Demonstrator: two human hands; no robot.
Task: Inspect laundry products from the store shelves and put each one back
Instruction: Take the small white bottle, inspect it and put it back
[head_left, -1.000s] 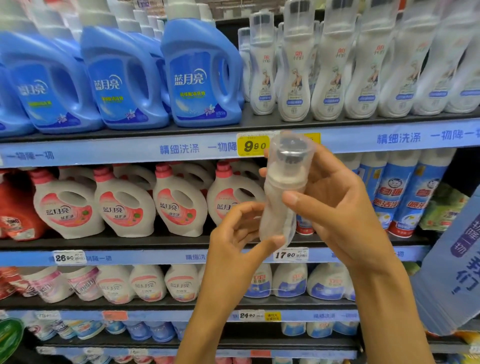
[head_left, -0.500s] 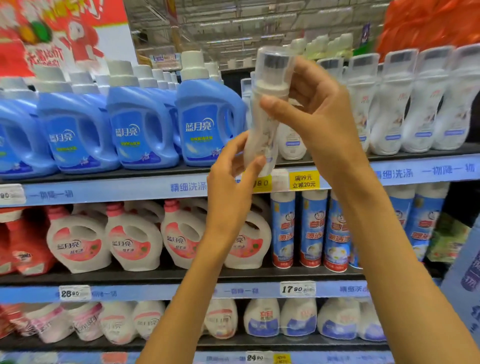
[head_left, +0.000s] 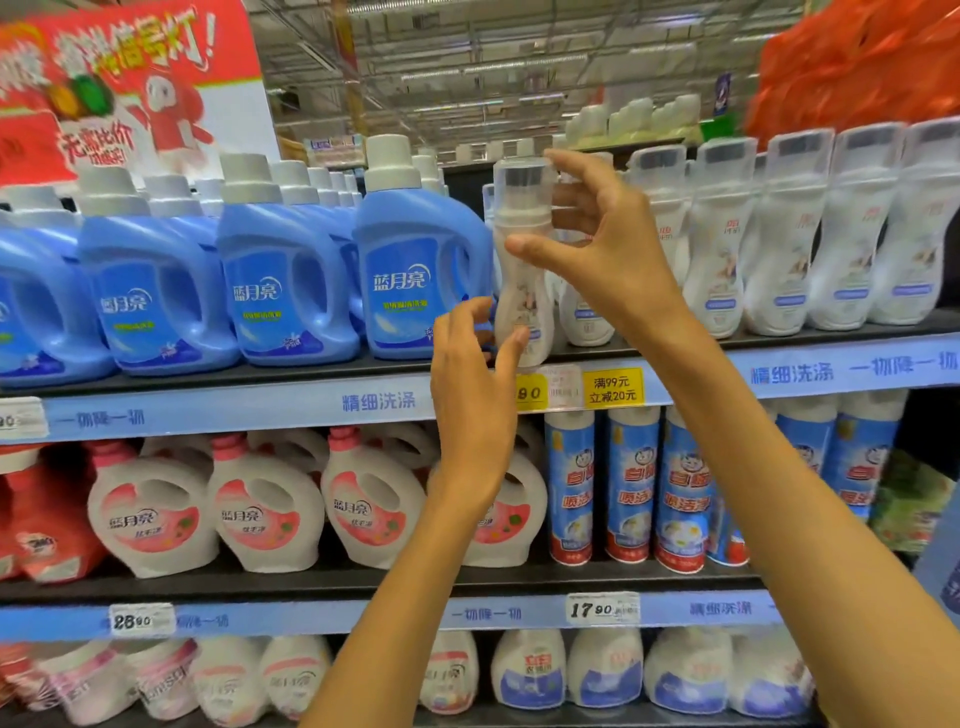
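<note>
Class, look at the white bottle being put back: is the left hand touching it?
Touching. The head view shows the left hand's thumb tip resting against the lower body of the white bottle; its other fingers curl clear.

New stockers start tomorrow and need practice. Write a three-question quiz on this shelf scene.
1. True or false: the slim white bottle is at the bottom shelf.
2. What stands directly left of it? A) blue jugs B) red pouches C) green boxes
3. Which hand has its fingers at the bottle's clear cap?

Key: 1 false, it is at the top shelf. 2 A, the blue jugs. 3 the right hand.
</note>
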